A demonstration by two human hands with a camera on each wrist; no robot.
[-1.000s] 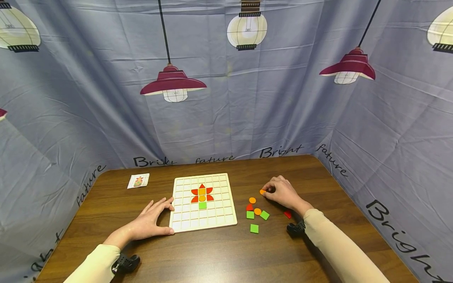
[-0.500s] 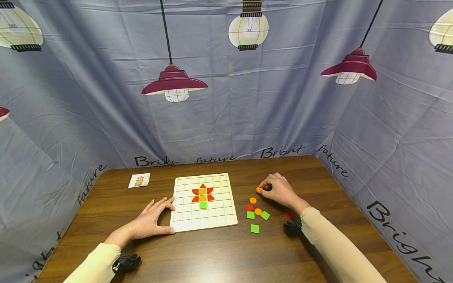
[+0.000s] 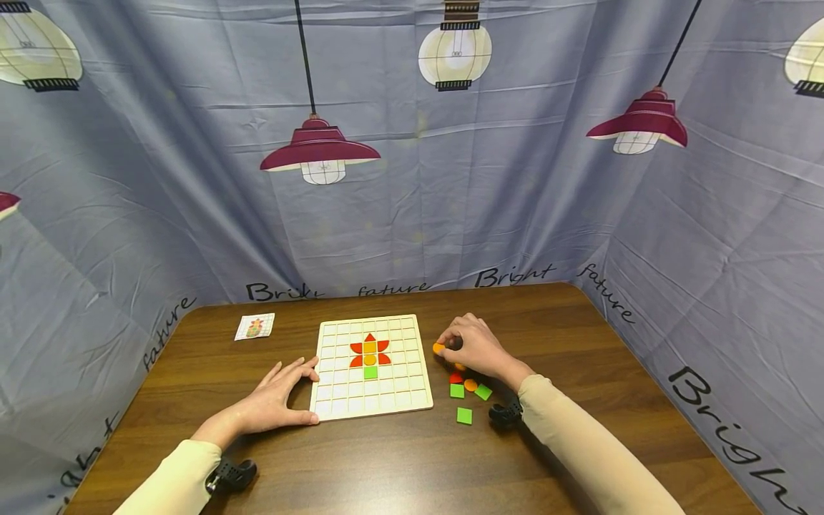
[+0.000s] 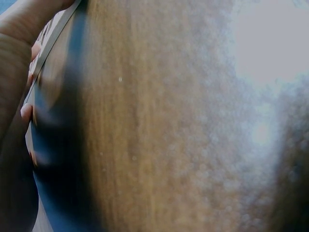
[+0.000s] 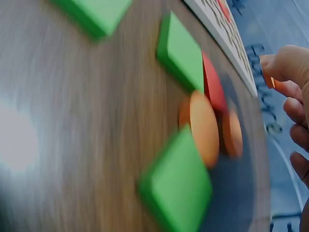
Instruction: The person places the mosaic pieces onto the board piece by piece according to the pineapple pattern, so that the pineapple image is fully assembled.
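Note:
A pale square grid board (image 3: 402,397) lies on the table, bearing a pattern of red petal pieces and a red triangle, an orange square, an orange disc and a green square. My left hand (image 3: 273,404) touches the board's left edge, fingers spread, thumb by its near left corner. Just off the board's right side, my right hand (image 3: 476,348) pinches an orange disc (image 3: 438,348) between thumb and fingertips, also seen raised in the right wrist view. Under and beside that hand lie a red piece (image 5: 215,84), two orange discs (image 5: 203,128) and several green squares (image 3: 464,415).
A small pattern card (image 3: 254,327) lies at the table's back left. Bare brown tabletop (image 3: 360,472) stretches in front of the board. A blue-grey curtain (image 3: 386,229) printed with lamps surrounds the table's back and sides.
My right hand has moved left with the orange disc, from beyond the loose pieces to near the board's right edge. My left hand stays at the board's left edge.

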